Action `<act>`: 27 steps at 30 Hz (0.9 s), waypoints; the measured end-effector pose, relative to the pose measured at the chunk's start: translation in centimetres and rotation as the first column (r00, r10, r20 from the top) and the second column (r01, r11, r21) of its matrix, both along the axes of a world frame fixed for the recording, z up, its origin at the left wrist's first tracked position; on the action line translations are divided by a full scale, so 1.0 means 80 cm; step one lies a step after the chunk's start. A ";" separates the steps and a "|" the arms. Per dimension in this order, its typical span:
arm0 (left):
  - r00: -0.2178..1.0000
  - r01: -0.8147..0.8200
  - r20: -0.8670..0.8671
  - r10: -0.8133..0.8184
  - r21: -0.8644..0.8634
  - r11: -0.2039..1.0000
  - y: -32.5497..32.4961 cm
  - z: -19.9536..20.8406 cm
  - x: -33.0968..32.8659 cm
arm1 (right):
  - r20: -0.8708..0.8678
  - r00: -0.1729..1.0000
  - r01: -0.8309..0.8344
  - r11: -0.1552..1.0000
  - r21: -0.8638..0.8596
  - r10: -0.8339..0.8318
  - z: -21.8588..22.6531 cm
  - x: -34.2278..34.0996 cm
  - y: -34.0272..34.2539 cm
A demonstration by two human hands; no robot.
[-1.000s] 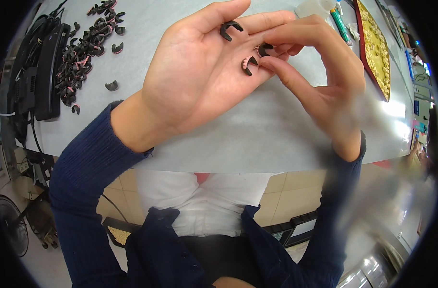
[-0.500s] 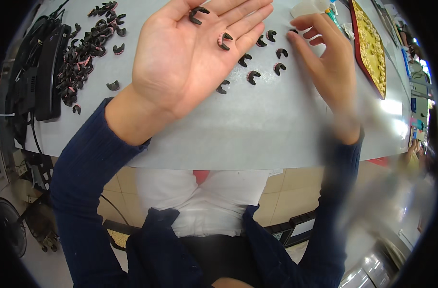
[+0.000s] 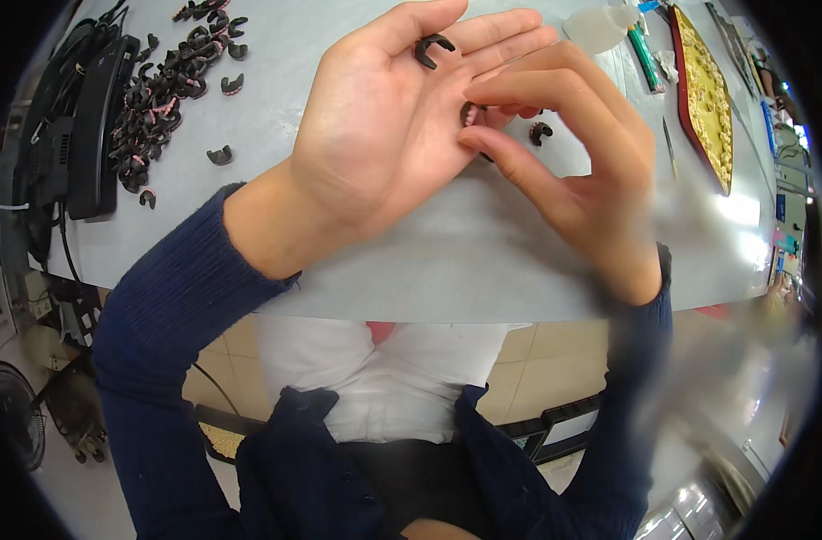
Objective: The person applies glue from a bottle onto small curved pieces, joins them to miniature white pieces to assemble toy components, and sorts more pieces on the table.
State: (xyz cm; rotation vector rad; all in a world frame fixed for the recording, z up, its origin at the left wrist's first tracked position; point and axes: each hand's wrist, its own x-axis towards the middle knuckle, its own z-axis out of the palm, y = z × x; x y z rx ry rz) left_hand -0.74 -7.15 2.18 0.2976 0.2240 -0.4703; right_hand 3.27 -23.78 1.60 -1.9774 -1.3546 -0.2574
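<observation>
My left hand (image 3: 375, 135) is palm up with its fingers stretched out. A small black horseshoe-shaped piece (image 3: 433, 50) lies on it near the base of the index finger, below the thumb. My right hand (image 3: 573, 148) reaches over this palm. Its thumb and index finger close around a second black horseshoe-shaped piece with a pink beaded edge (image 3: 469, 114), at the left palm. The right hand's other fingers are curled and partly hidden. Just right of these fingers, another horseshoe-shaped piece (image 3: 541, 133) rests on the grey table (image 3: 411, 270).
A heap of similar pieces (image 3: 163, 103) lies at the far left, beside a black box with cables (image 3: 100, 130). At right are a red-rimmed tray (image 3: 690, 117) of small yellowish pieces, a green tube (image 3: 645, 58), a translucent cup (image 3: 598, 29) and a thin pointed tool (image 3: 669, 147).
My left hand has shifted right, still palm up. My right hand has come left from above the table, and its thumb and index finger now close on the pink-edged piece at the palm.
</observation>
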 end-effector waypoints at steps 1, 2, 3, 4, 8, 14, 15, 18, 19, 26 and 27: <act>1.000 0.001 -0.001 -0.001 0.002 1.000 0.001 -0.003 0.000 | -0.065 0.998 0.005 1.000 0.018 -0.004 -0.001 0.001 -0.002; 0.997 -0.007 0.083 0.006 0.011 1.000 0.001 -0.007 -0.001 | -0.064 0.998 0.008 1.000 0.017 -0.007 0.000 0.004 -0.005; 0.986 -0.016 0.167 0.013 0.019 1.000 0.001 -0.010 -0.001 | -0.046 0.999 -0.016 0.999 0.036 0.017 0.002 0.009 -0.007; 0.986 -0.013 0.168 0.010 0.018 1.000 0.002 -0.011 0.000 | -0.027 0.999 -0.041 0.998 0.055 0.042 0.003 0.011 -0.009; 0.985 -0.013 0.172 0.015 -0.011 1.000 -0.002 -0.011 0.001 | -0.094 0.995 -0.007 0.999 0.043 0.011 0.002 0.008 -0.011; 0.985 -0.127 0.091 0.148 -0.200 0.971 0.009 -0.009 0.004 | -0.089 0.970 0.210 0.963 -0.171 -0.227 0.022 0.017 -0.031; 0.981 -0.185 0.000 0.192 -0.273 0.944 0.008 -0.006 0.006 | -0.089 0.969 0.212 0.962 -0.174 -0.229 0.021 0.024 -0.045; 0.983 -0.165 0.038 0.182 -0.268 0.949 0.009 -0.011 0.007 | -0.096 0.936 0.294 0.899 -0.324 -0.340 0.010 0.040 -0.069; 0.982 -0.162 0.049 0.182 -0.266 0.950 0.009 -0.014 0.006 | -0.097 0.935 0.296 0.899 -0.324 -0.342 0.008 0.041 -0.070; 0.994 -0.066 0.040 0.099 -0.497 0.865 0.011 -0.021 0.003 | -0.119 0.895 0.391 0.886 -0.249 -0.429 0.025 0.031 -0.057; 0.989 -0.049 0.122 0.084 -0.267 0.963 0.005 -0.015 0.003 | -0.106 0.889 0.438 0.896 -0.075 -0.444 0.027 0.029 -0.053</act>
